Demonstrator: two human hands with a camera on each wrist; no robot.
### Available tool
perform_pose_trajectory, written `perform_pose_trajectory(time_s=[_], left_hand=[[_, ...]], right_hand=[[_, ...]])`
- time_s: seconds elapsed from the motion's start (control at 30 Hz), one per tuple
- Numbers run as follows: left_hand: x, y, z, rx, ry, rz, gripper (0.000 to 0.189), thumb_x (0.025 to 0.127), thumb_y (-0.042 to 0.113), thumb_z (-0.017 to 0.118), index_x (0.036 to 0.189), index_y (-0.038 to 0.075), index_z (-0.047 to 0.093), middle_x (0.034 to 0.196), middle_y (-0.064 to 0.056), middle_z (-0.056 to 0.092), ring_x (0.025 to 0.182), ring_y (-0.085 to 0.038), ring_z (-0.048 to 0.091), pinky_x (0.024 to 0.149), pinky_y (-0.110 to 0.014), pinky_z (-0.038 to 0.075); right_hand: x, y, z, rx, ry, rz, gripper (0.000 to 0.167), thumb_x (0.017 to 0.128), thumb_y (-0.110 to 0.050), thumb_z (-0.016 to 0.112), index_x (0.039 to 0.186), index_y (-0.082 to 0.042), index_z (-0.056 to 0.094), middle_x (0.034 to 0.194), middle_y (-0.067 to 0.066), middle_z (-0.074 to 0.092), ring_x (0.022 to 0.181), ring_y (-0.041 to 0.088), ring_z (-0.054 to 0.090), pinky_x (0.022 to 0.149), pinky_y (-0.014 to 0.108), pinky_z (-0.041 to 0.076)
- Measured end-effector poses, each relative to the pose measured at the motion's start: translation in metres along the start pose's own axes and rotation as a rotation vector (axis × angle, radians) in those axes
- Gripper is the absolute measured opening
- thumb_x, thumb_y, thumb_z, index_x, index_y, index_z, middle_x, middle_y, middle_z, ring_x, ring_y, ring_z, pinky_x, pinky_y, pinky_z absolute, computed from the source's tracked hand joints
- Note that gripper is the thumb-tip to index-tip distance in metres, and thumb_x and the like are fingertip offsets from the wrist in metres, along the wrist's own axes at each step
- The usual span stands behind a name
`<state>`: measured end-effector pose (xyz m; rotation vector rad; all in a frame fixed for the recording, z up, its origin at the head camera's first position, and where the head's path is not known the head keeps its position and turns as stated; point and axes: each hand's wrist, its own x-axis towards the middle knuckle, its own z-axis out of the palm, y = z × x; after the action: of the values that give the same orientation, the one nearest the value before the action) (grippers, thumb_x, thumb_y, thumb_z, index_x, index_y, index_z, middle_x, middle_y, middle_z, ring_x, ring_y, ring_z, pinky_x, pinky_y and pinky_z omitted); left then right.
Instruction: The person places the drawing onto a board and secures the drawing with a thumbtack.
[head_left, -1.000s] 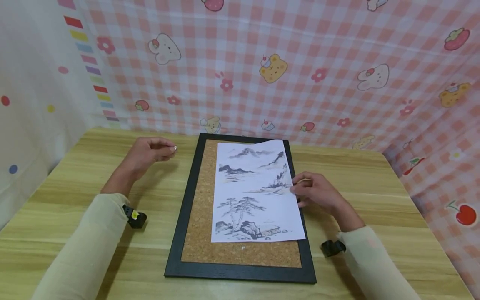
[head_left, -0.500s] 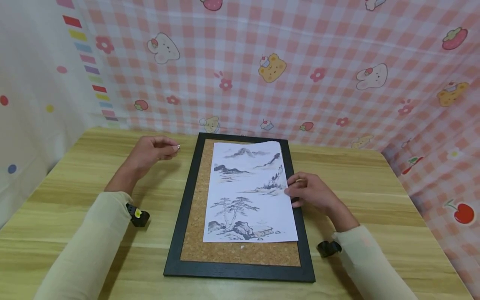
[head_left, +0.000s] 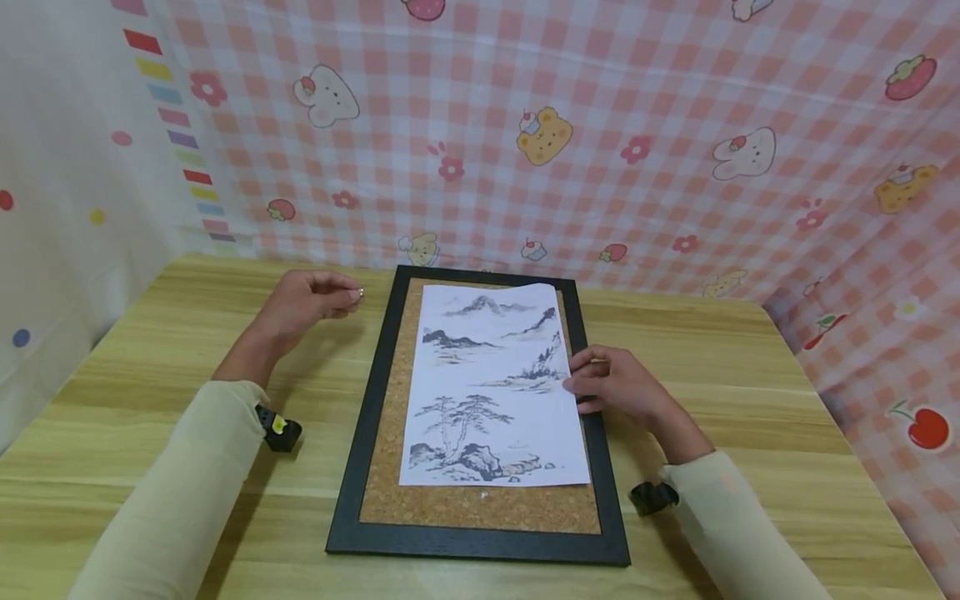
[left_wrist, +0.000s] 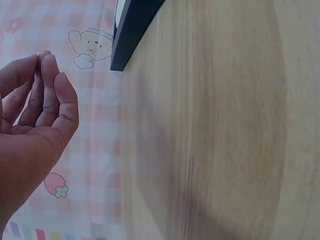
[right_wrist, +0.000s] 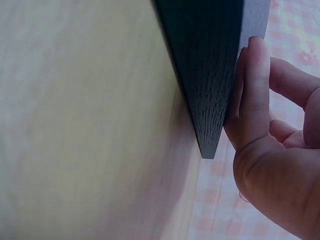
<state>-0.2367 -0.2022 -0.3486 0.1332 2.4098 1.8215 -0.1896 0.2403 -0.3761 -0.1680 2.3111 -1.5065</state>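
Note:
A sheet of paper (head_left: 480, 383) printed with an ink landscape of mountains and pines lies over the corkboard (head_left: 386, 467), which has a black frame (head_left: 480, 543). My right hand (head_left: 621, 387) pinches the paper's right edge near its middle, above the frame's right side. The top right corner of the sheet lifts a little. Off the board's upper left side, my left hand (head_left: 300, 307) pinches a small shiny silvery object (head_left: 362, 292) between thumb and fingertips, too small to make out. In the left wrist view only a speck of it (left_wrist: 38, 53) shows.
The board rests on a wooden table (head_left: 705, 350), its far edge close to a pink checked curtain (head_left: 480, 200). A tiny whitish spot (head_left: 483, 495) shows on the cork below the sheet. Both wrists wear black cameras.
My right hand has slid the paper to the left, covering more of the left cork. My left hand, still pinching the shiny object, has moved slightly right towards the board.

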Motion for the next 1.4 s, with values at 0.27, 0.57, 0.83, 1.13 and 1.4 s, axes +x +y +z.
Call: perform_pose_trajectory(time_s=[0.27, 0.57, 0.83, 1.13, 1.4], left_hand=[[0.002, 0.003, 0.004, 0.008, -0.003, -0.021, 0.037, 0.102, 0.016, 0.064, 0.126, -0.011, 0.061, 0.11, -0.007, 0.07, 0.1, -0.017, 0.068, 0.095, -0.038, 0.054], [0.005, 0.003, 0.009, 0.02, -0.006, -0.014, 0.034, 0.101, 0.014, 0.066, 0.124, -0.011, 0.062, 0.105, -0.005, 0.07, 0.093, -0.013, 0.067, 0.093, -0.037, 0.056], [0.01, 0.005, 0.013, 0.034, -0.001, -0.01, 0.034, 0.101, 0.014, 0.065, 0.124, -0.01, 0.063, 0.107, -0.007, 0.07, 0.094, -0.014, 0.067, 0.094, -0.039, 0.055], [0.015, 0.006, 0.018, 0.035, -0.02, -0.001, 0.031, 0.101, 0.013, 0.066, 0.122, -0.01, 0.064, 0.105, -0.007, 0.07, 0.097, -0.018, 0.067, 0.093, -0.037, 0.056], [0.019, 0.006, 0.026, 0.045, -0.028, 0.002, 0.03, 0.101, 0.012, 0.066, 0.122, -0.009, 0.065, 0.106, -0.008, 0.071, 0.096, -0.02, 0.067, 0.094, -0.042, 0.055]], right_hand=[[0.003, -0.003, 0.003, 0.0, -0.024, -0.017, 0.03, 0.097, -0.002, 0.067, 0.121, 0.01, 0.054, 0.102, 0.019, 0.066, 0.082, 0.023, 0.068, 0.074, 0.035, 0.062], [0.001, -0.001, 0.004, 0.02, -0.057, -0.025, 0.03, 0.097, 0.0, 0.066, 0.12, 0.012, 0.054, 0.099, 0.017, 0.064, 0.081, 0.021, 0.067, 0.076, 0.035, 0.061], [0.003, -0.001, 0.003, 0.023, -0.059, -0.024, 0.029, 0.097, 0.001, 0.066, 0.121, 0.012, 0.054, 0.097, 0.017, 0.064, 0.081, 0.022, 0.069, 0.077, 0.036, 0.061], [0.004, -0.001, 0.003, 0.019, -0.052, -0.02, 0.029, 0.096, 0.0, 0.068, 0.119, 0.011, 0.055, 0.096, 0.017, 0.066, 0.081, 0.023, 0.07, 0.076, 0.037, 0.062], [0.003, -0.001, 0.002, 0.004, -0.052, -0.004, 0.03, 0.096, -0.001, 0.069, 0.12, 0.011, 0.055, 0.098, 0.018, 0.066, 0.082, 0.023, 0.071, 0.078, 0.037, 0.061]])
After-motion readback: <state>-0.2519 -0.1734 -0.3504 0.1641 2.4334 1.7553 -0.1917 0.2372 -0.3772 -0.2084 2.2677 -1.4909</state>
